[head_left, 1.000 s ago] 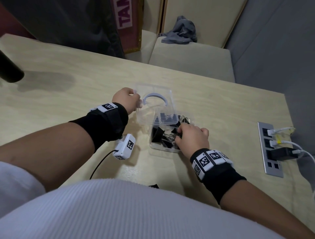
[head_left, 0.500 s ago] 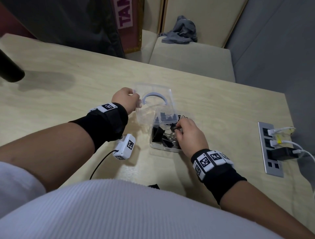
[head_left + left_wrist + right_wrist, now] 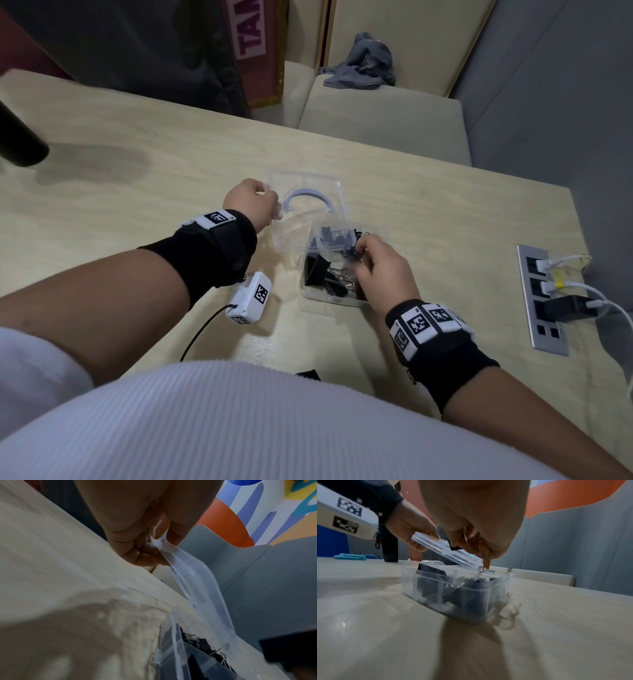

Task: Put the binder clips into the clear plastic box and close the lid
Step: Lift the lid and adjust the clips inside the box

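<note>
Clear plastic box (image 3: 310, 291) sits mid-bench (image 3: 137, 192), holding black binder clips (image 3: 317, 270). Left hand (image 3: 251, 202) pinches the raised lid (image 3: 308, 205); right hand (image 3: 382, 270) pinches 1 clip over the box.

The right hand (image 3: 380, 270) covers the near right corner of the clear plastic box (image 3: 310, 291), so the binder clips (image 3: 317, 270) beneath it are hidden. What its fingertips pinch above the box is too dark and small to tell in the right wrist view. The left hand (image 3: 137, 520) is cut off by the left wrist picture's top edge, and the tabletop (image 3: 51, 561) nearest that camera is blurred.
</note>
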A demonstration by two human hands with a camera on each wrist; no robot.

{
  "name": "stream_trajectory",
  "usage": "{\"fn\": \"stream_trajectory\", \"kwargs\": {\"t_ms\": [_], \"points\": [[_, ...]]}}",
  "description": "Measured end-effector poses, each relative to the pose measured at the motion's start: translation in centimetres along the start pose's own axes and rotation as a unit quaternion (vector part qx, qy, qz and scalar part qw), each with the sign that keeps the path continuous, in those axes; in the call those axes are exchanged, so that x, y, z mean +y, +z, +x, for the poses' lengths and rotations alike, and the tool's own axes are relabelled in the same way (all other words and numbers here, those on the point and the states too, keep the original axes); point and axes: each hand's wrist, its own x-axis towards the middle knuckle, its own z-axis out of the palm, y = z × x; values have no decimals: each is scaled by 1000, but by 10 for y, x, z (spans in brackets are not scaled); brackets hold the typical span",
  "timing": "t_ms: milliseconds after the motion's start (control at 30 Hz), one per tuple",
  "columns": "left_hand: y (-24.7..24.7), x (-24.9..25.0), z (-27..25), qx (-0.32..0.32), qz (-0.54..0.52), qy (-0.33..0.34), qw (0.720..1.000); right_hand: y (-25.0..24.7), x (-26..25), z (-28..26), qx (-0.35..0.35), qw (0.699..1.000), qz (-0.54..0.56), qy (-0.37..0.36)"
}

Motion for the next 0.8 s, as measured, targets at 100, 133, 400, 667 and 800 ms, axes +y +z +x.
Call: {"fn": "stream_trajectory", "kwargs": {"t_ms": [100,133,400,667,800], "points": [[1,-3,-3,-22,18,11,1000,-5,-3,5,65,996,16,59],[3,-5,-4,-33,30,17,999,-6,-5,7,76,995,1,63],[6,-3,-4,-59,-11,-4,998,-6,-7,5,-18,995,-103,2],[0,1,-1,-66,-71,-42,994,-1,9,-3,-39,987,-145,-63],[1,4,-2,-71,-91,-57,992,3,15,-5,-43,985,-147,-80]]}}
